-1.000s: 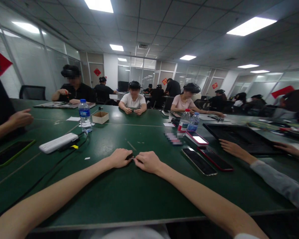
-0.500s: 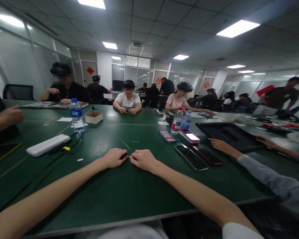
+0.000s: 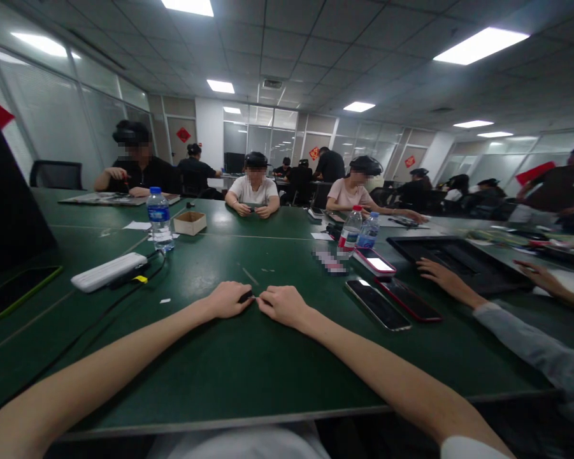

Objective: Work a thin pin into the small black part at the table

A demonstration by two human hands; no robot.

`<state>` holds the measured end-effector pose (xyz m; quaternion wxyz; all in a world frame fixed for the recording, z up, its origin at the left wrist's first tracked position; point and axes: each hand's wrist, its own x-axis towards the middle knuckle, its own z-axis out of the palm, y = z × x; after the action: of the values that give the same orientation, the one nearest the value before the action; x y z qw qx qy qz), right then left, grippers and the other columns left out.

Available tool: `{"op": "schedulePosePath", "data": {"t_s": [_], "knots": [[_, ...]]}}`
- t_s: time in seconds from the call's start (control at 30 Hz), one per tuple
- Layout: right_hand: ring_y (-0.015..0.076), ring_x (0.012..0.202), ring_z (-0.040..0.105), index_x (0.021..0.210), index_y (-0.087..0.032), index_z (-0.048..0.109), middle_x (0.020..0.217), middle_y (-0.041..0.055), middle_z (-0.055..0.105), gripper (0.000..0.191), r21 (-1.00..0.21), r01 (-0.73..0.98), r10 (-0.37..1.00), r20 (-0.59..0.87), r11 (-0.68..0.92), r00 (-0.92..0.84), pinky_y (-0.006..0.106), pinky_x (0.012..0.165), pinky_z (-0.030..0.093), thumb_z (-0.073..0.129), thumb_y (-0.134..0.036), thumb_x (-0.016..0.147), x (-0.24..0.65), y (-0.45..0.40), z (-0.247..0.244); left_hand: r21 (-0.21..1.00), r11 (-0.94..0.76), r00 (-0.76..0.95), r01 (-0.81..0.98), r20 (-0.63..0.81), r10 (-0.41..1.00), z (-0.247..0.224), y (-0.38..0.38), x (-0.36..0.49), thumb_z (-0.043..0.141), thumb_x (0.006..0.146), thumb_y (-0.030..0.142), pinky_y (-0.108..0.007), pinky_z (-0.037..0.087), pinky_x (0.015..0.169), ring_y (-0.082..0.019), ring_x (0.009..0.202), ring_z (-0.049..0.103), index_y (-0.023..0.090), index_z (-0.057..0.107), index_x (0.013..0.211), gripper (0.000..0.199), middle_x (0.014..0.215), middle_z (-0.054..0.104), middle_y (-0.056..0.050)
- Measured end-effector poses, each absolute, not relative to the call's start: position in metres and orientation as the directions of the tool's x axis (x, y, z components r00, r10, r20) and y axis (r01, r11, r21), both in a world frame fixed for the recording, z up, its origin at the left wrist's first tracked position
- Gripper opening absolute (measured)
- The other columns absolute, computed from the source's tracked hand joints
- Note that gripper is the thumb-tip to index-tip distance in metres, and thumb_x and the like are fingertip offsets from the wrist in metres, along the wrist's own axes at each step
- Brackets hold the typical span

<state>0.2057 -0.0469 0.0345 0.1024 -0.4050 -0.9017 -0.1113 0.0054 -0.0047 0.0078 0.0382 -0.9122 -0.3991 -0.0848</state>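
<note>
black and small, the piece [image 3: 245,297] sits in the fingers of the left hand [image 3: 225,301], over the middle of the green table [image 3: 195,382]; from my remote seat i see only part of it, so i can't tell what it is. that hand is clamped on the piece. the right hand [image 3: 284,306] is just beside it, fingers curled, tips nearly meeting the left's; whether it grips anything i can't tell.

to the left i have a paper scrap [image 3: 165,301], then a white slab [image 3: 109,272] beside a black cable [image 3: 95,320] with a yellow tag [image 3: 141,279]. a green-edged phone [image 3: 21,293] lies farther left. beyond the slab a water bottle [image 3: 159,217] stands upright, an open box [image 3: 190,225] just to its right.

right of the hands, a dark phone [image 3: 378,306] lies beside a red-edged phone [image 3: 413,301]. farther off, a red-capped bottle [image 3: 348,236] and a blue-capped bottle [image 3: 368,233] stand side by side. at far right i see a co-worker's hand [image 3: 442,275] at a black tray [image 3: 480,264]. on the far side, a person in a white shirt [image 3: 252,191] sits facing me.
</note>
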Motion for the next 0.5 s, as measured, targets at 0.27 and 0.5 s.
{"op": "schedulePosePath", "data": {"t_s": [0.27, 0.5], "knots": [[0.0109, 0.067, 0.056, 0.090, -0.017, 0.067, 0.084, 0.0058, 0.064, 0.042, 0.100, 0.746, 0.706, 0.259, 0.659, -0.659, 0.020, 0.059, 0.036, 0.032, -0.040, 0.094, 0.2056, -0.0488, 0.0371, 0.006, -0.676, 0.663, 0.737, 0.183, 0.725, 0.0090, -0.0060, 0.0054, 0.037, 0.088, 0.039, -0.029, 0.042, 0.064, -0.021, 0.076, 0.061, 0.020, 0.056, 0.088, 0.028, 0.083, 0.065, -0.007], [0.0114, 0.067, 0.057, 0.092, -0.018, 0.067, 0.085, 0.0064, 0.064, 0.043, 0.087, 0.781, 0.743, 0.256, 0.619, -0.618, 0.020, 0.059, 0.038, 0.030, -0.041, 0.094, 0.2055, -0.0489, 0.0385, 0.023, -0.653, 0.640, 0.757, 0.175, 0.749, 0.0105, -0.0070, 0.0063, 0.035, 0.089, 0.042, -0.029, 0.043, 0.066, -0.021, 0.076, 0.062, 0.019, 0.058, 0.088, 0.032, 0.082, 0.065, -0.007]]}}
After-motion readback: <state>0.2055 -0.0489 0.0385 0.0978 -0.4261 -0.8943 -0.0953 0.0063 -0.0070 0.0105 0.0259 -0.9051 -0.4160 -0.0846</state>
